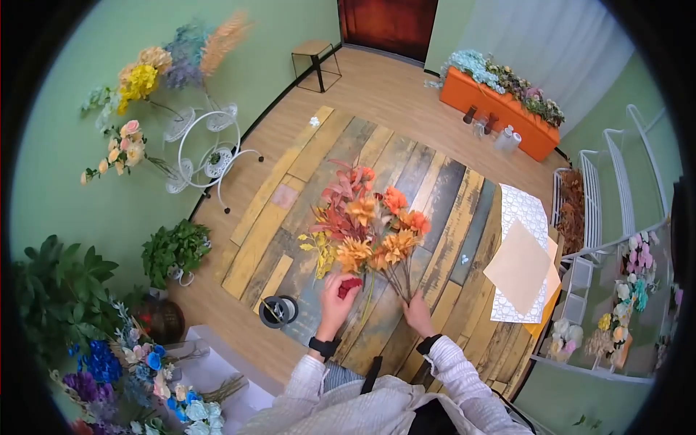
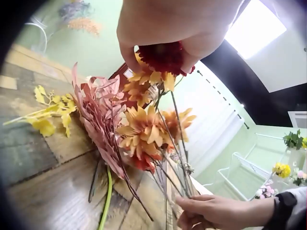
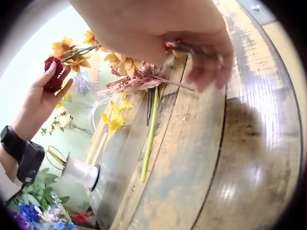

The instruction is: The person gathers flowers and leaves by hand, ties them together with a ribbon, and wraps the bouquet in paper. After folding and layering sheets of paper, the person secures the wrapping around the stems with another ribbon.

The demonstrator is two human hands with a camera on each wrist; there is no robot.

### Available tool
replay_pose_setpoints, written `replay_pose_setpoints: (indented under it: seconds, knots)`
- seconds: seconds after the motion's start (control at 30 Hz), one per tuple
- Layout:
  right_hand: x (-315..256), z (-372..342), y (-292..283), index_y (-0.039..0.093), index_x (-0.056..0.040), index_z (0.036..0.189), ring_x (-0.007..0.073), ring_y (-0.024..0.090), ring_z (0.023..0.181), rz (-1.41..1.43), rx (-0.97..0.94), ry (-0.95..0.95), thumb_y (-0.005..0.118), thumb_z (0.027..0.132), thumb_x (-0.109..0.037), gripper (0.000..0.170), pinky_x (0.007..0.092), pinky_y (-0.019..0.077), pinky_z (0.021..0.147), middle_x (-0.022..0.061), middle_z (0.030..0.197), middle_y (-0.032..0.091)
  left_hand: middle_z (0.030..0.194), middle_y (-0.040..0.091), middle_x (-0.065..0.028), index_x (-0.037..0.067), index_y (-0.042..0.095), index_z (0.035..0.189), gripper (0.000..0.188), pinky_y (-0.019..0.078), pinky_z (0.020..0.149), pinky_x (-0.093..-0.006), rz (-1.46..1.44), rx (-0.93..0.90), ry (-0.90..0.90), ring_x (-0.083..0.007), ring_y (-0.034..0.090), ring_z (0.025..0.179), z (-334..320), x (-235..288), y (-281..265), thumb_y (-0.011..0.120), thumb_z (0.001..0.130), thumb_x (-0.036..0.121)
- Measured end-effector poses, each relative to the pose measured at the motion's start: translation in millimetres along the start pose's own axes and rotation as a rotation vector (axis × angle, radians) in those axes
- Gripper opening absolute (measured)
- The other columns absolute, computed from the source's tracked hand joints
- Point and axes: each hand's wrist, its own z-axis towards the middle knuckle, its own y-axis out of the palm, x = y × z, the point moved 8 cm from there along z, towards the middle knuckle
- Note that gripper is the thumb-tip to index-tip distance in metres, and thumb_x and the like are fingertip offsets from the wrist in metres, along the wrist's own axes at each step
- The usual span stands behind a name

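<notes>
In the head view my left hand [image 1: 334, 308] holds a dark red flower [image 1: 350, 287] by its bloom, thumb and fingers around it. The left wrist view has this red bloom close against the orange flowers [image 2: 144, 132]. My right hand [image 1: 418, 316] grips the thin stems [image 1: 396, 281] of the bunch of orange flowers, which fans out up and away from the fist. Below the blooms, a reddish leafy branch [image 2: 98, 108] and a yellow leaf sprig [image 2: 48, 115] lie on the wooden table [image 1: 377, 326]. A thick green stem [image 3: 151, 139] also lies there.
A spool [image 1: 288, 307] stands at the table's near left. At the right lie patterned white paper [image 1: 523, 206] and tan paper sheets [image 1: 519, 262]. Artificial flowers [image 1: 156, 370] crowd the lower left; a white rack [image 1: 594, 188] stands right.
</notes>
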Motion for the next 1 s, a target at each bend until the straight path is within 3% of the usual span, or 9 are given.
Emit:
replay_pose_setpoints:
  seconds: [0.07,0.2,0.27,0.47,0.53,0.6,0.7,0.8,1.0]
  knots:
    - [-42.2,-20.2,-31.1,0.039,0.0015,0.097,0.0334,0.047,0.087,-0.548,0.177,-0.142,0.058,0.072,-0.020,0.038,0.0360,0.0399,0.070,0.0189,0.085,0.050,0.078,0.054,-0.0105,0.003,0.054,0.082,0.019,0.0417,0.063,-0.0293,0.120,-0.063,0.047,-0.0255,0.052,0.073,-13.2,5.9,10.2,0.063,0.065,0.006]
    - [-100.9,-34.4,-56.0,0.040,-0.0009,0.103,0.0300,0.045,0.094,-0.412,0.298,-0.526,0.061,0.068,-0.016,0.043,0.0353,0.0384,0.075,0.0166,0.094,0.048,0.076,0.054,-0.0096,0.003,0.055,0.081,0.020,0.0415,0.068,-0.0317,0.051,-0.193,-0.028,-0.0260,0.052,0.076,-37.9,18.8,30.1,0.065,0.064,0.008]
    - [-96.9,-26.5,-26.9,0.041,-0.0025,0.104,0.0280,0.045,0.088,-0.310,0.030,-0.585,0.063,0.065,-0.016,0.047,0.0335,0.0413,0.067,0.0123,0.092,0.047,0.083,0.054,-0.0098,0.003,0.055,0.086,0.025,0.0408,0.073,-0.0309,-0.021,-0.301,-0.089,-0.0250,0.052,0.083,-49.3,17.0,44.8,0.066,0.065,0.011]
    - [0.9,8.2,5.9,0.049,-0.0019,0.095,0.0139,0.052,0.071,0.347,0.104,-0.396,0.047,0.078,-0.007,0.017,0.0274,0.0408,0.060,0.0025,0.080,0.053,0.103,0.050,-0.0088,0.006,0.037,0.117,0.051,0.0387,0.081,-0.0289,-0.641,-0.321,-0.157,-0.0212,0.048,0.093,-47.5,16.6,50.1,0.060,0.071,0.011]
    - [-4.9,2.4,-8.6,0.051,-0.0001,0.092,0.0132,0.052,0.069,0.564,-0.129,-0.052,0.041,0.081,-0.009,0.017,0.0243,0.0411,0.061,0.0039,0.078,0.055,0.105,0.048,-0.0119,0.004,0.035,0.117,0.053,0.0362,0.084,-0.0326,-0.460,-0.276,-0.192,-0.0267,0.045,0.097,-36.2,14.4,47.8,0.057,0.070,0.007]
    - [-2.9,-8.3,-22.3,0.052,0.0009,0.091,0.0138,0.053,0.067,0.478,-0.044,-0.208,0.040,0.082,-0.015,0.021,0.0233,0.0418,0.062,0.0043,0.077,0.056,0.109,0.044,-0.0148,0.004,0.036,0.116,0.056,0.0326,0.088,-0.0357,0.265,-0.309,0.282,-0.0306,0.041,0.103,-21.2,36.4,61.4,0.058,0.065,0.005]
    - [-8.4,-10.3,-25.0,0.052,-0.0016,0.090,0.0130,0.054,0.068,1.305,-0.212,-0.005,0.044,0.081,-0.012,0.016,0.0243,0.0424,0.061,0.0039,0.080,0.056,0.112,0.040,-0.0161,0.004,0.038,0.115,0.056,0.0291,0.091,-0.0379,0.201,-0.407,0.307,-0.0328,0.036,0.106,-12.0,27.0,98.3,0.059,0.062,0.004]
    - [-25.9,-23.4,-64.2,0.052,-0.0030,0.092,0.0126,0.054,0.069,0.566,-0.033,-0.130,0.045,0.082,-0.014,0.017,0.0238,0.0424,0.062,0.0039,0.080,0.056,0.110,0.043,-0.0149,0.006,0.042,0.110,0.051,0.0299,0.089,-0.0381,0.127,-0.400,0.356,-0.0321,0.039,0.104,-3.8,28.6,118.6,0.060,0.062,0.005]
    - [-5.2,-12.0,-81.1,0.051,-0.0057,0.093,0.0071,0.042,0.054,0.988,-0.080,-0.152,0.043,0.085,-0.024,0.022,0.0208,0.0352,0.050,-0.0019,0.066,0.044,0.074,0.051,-0.0075,0.005,0.049,0.080,0.026,0.0395,0.069,-0.0323,0.259,-0.674,0.422,-0.0246,0.050,0.078,6.0,32.7,143.4,0.065,0.059,0.009]
